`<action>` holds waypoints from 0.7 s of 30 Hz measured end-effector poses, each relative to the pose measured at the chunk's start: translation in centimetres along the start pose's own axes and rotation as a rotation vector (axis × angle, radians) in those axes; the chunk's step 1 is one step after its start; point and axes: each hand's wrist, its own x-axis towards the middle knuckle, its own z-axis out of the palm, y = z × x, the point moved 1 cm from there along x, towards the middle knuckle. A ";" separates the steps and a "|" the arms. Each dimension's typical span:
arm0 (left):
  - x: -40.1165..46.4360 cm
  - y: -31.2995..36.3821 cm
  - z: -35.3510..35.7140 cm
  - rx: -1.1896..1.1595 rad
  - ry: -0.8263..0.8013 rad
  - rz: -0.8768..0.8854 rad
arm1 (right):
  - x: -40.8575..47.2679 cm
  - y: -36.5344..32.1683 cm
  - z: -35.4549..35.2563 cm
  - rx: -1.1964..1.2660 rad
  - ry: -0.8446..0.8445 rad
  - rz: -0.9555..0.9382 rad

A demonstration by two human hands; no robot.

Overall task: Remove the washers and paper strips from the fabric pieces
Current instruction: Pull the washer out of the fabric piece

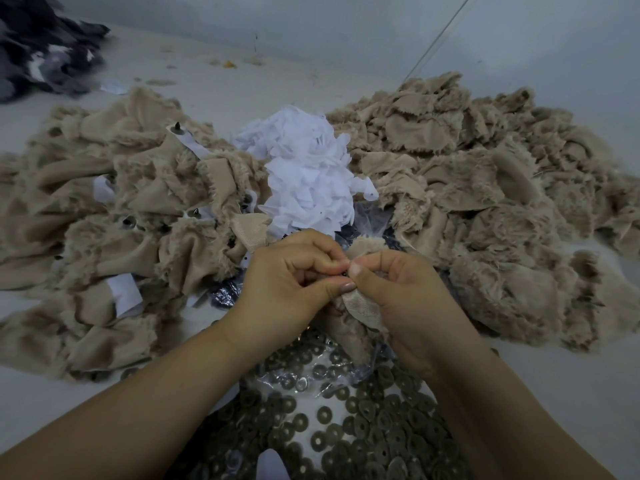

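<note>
Both hands pinching one fabric piece (360,308) at near centre.
Left hand (287,285) and right hand (398,292) meeting fingertip to fingertip above washers (363,424); paper strips (308,171) heaped beyond, fabric piles crowding both sides.

Dim, flat, bluish light; soft shadows, slight overall blur, wide-angle bending at edges.

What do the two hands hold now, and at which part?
Both hands, left and right, pinch one beige fabric piece at its upper edge, around a small dark part; what that part is cannot be told.
</note>
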 end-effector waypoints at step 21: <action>0.2 0.3 0.1 -0.126 0.038 0.033 | 0.2 -0.2 -0.4 0.291 -0.117 0.063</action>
